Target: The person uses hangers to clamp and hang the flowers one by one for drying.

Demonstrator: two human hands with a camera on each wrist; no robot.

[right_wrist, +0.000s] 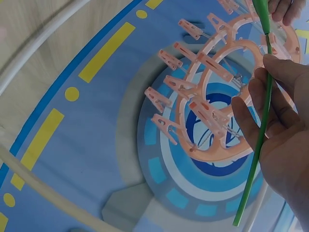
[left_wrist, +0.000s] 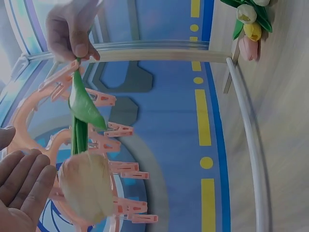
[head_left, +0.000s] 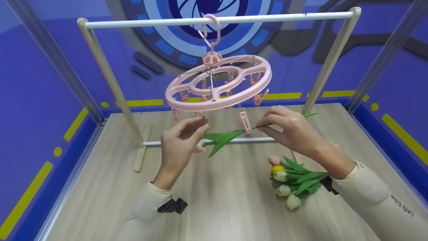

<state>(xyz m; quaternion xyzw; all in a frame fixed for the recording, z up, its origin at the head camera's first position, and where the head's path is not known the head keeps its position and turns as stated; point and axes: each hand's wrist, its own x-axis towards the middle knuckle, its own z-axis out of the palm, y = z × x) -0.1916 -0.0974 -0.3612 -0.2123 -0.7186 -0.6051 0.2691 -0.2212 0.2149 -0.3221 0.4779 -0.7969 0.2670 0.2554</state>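
My right hand (head_left: 292, 130) pinches the green stem of a tulip (head_left: 224, 138) right beside a pink clothespin (head_left: 245, 122). The stem's lower end runs down past the palm in the right wrist view, and the leaves overlap the clothespin in the head view. The tulip's pale pink bloom (left_wrist: 87, 186) points toward my left hand (head_left: 179, 140), which partly hides it in the head view. In the left wrist view the left fingers (left_wrist: 30, 181) lie extended beside the bloom. The clothespin hangs from a round pink drying hanger (head_left: 219, 105), tilted with its right side higher.
The hanger's hook (head_left: 216, 30) hangs over the white top bar (head_left: 140, 23) of a wooden-legged rack (head_left: 110, 78). Several more clothespins dangle around the ring. A bunch of tulips (head_left: 294, 182), pink, yellow and white, lies on the wooden table (head_left: 227, 207) below the right forearm.
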